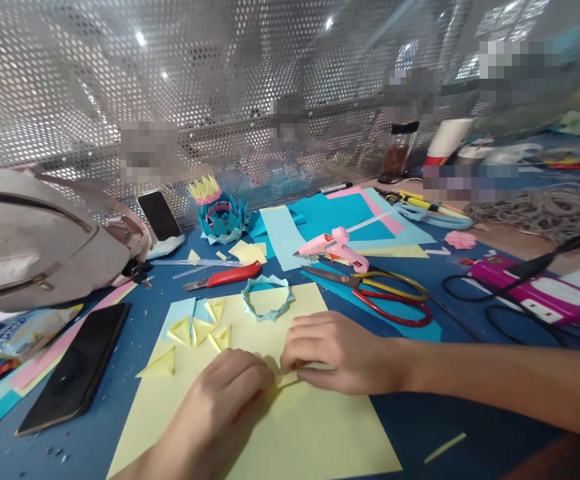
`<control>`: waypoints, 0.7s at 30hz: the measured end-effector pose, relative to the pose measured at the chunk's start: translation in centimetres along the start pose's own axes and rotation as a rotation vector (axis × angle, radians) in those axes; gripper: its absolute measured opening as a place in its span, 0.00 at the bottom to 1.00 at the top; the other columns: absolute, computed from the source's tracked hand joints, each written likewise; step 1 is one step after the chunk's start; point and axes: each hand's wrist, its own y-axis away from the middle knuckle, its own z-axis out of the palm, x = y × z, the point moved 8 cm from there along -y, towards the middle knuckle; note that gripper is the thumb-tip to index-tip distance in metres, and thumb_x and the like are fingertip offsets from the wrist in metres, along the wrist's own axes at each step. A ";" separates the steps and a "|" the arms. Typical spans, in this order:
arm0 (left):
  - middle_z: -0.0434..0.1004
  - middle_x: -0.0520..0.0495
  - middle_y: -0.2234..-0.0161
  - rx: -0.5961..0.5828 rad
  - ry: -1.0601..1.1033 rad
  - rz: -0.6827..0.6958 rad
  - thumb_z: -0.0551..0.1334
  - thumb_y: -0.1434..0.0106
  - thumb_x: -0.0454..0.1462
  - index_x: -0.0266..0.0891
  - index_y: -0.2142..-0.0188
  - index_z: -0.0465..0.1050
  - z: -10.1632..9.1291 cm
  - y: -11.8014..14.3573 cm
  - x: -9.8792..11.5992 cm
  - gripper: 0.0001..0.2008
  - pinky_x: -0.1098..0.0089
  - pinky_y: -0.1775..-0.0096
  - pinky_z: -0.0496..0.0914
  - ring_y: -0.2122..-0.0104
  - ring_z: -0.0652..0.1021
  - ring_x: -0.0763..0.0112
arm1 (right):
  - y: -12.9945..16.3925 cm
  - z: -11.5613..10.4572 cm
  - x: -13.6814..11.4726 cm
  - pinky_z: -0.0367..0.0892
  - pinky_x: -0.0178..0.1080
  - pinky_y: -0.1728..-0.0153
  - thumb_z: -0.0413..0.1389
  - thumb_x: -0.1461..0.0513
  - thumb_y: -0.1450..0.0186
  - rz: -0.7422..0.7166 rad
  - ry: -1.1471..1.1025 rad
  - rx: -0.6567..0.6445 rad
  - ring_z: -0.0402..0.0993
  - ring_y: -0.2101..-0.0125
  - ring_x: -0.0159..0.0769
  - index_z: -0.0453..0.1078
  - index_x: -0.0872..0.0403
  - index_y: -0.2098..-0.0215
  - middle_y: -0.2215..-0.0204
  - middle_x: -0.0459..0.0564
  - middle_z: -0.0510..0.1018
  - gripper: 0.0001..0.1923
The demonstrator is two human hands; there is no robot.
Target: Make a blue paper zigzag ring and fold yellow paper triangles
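where hands [270, 380] meet, flat yellow paper [315, 433] creases.

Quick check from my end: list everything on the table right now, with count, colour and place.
yellow paper sheet: 1, yellow, front centre
small paper piece: 1, yellow, pinched between both hands
folded triangles: about 5, yellow, left on sheet
paper ring: 1, light blue, sheet's far edge
utility knife: 1, red, beyond sheet
scissors: 1, red-yellow, right
glue gun: 1, pink, centre
phone: 1, black, left
bag: 1, beige, far left
left hand: on piece
right hand: on piece
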 end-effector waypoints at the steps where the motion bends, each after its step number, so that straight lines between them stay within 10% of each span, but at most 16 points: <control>1: 0.76 0.48 0.67 0.009 0.038 -0.031 0.55 0.29 0.31 0.45 0.63 0.70 -0.2 -0.1 -0.2 0.08 0.71 0.66 0.71 0.69 0.76 0.69 | 0.0 0.0 0.1 0.65 0.36 0.63 0.53 0.66 0.30 0.019 -0.036 0.004 0.70 0.65 0.34 0.71 0.55 0.58 0.67 0.48 0.77 0.05; 12: 0.78 0.48 0.66 0.038 0.084 -0.132 0.58 0.33 0.30 0.45 0.61 0.74 -0.3 -1.2 -1.5 0.09 0.69 0.66 0.73 0.67 0.78 0.68 | 0.1 -0.1 0.6 0.63 0.37 0.63 0.50 0.65 0.26 0.010 0.069 0.067 0.70 0.63 0.36 0.71 0.55 0.55 0.63 0.51 0.79 0.08; 21: 0.75 0.53 0.74 0.155 0.347 -0.486 0.60 0.39 0.36 0.45 0.69 0.73 -0.9 -1.5 -3.9 0.03 0.72 0.71 0.67 0.73 0.74 0.71 | 0.9 -0.1 3.4 0.60 0.32 0.72 0.57 0.59 0.30 0.477 -0.318 0.114 0.66 0.73 0.29 0.68 0.52 0.56 0.69 0.43 0.75 0.07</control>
